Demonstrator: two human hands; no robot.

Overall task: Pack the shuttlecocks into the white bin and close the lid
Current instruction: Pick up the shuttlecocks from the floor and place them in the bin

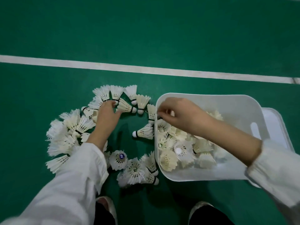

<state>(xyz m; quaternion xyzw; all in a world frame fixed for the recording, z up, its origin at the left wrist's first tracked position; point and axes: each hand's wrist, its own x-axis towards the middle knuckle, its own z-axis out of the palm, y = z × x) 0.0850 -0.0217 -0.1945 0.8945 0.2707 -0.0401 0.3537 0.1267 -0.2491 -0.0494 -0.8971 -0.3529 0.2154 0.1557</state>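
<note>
head view: on green court floor (146, 30), loose ring of white feather shuttlecocks (71, 122); more heaped in white plastic bin (203, 95) just right. left hand (108, 114) bent-fingered on ring's far side, grip unclear. right hand (181, 114) curled over bin's left rim, hold unclear.

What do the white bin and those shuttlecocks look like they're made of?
White bin: probably plastic, smooth, slightly glossy, with rounded moulded corners and a cut-out handle slot. Shuttlecocks: skirts look like real feathers, off-white, with separate vanes and quills; rounded white bases, material unclear.
</note>
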